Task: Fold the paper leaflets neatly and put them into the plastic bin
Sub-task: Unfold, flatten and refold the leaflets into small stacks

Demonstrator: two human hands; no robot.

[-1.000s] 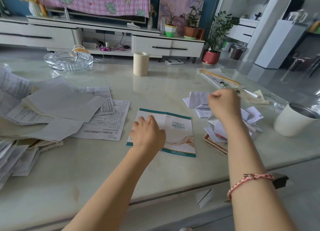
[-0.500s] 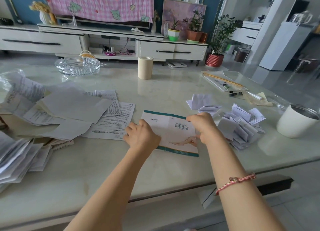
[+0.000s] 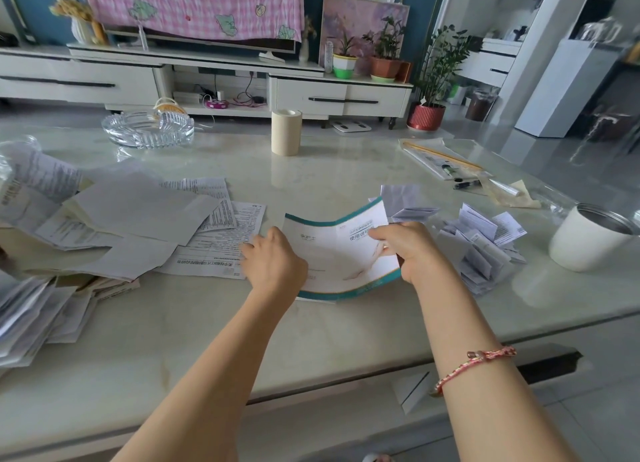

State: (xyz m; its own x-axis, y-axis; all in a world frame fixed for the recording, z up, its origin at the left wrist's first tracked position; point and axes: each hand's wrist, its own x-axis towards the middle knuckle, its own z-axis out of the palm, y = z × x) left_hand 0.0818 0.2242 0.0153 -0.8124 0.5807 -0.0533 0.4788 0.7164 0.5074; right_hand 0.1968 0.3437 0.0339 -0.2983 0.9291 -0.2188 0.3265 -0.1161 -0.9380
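A white leaflet with teal borders [image 3: 337, 250] lies in front of me on the marble table [image 3: 346, 330]. My right hand [image 3: 410, 248] pinches its right edge and lifts that side up, so the sheet bends in the middle. My left hand [image 3: 273, 262] rests on the leaflet's left part and holds it down. A heap of small folded leaflets [image 3: 479, 241] lies to the right of my right hand; no bin wall shows clearly around it. Unfolded printed sheets [image 3: 138, 226] spread over the table's left side.
A white cup with a metal rim [image 3: 592, 239] stands at the right. A beige roll [image 3: 285, 132] and a glass ashtray [image 3: 149, 129] sit at the back, a ruler and pens [image 3: 446, 165] at the back right. More paper stacks [image 3: 31, 316] lie at the near left.
My right hand came back from the folded heap to the teal leaflet, took its right edge and raised it. My left hand stayed on the leaflet's left part.
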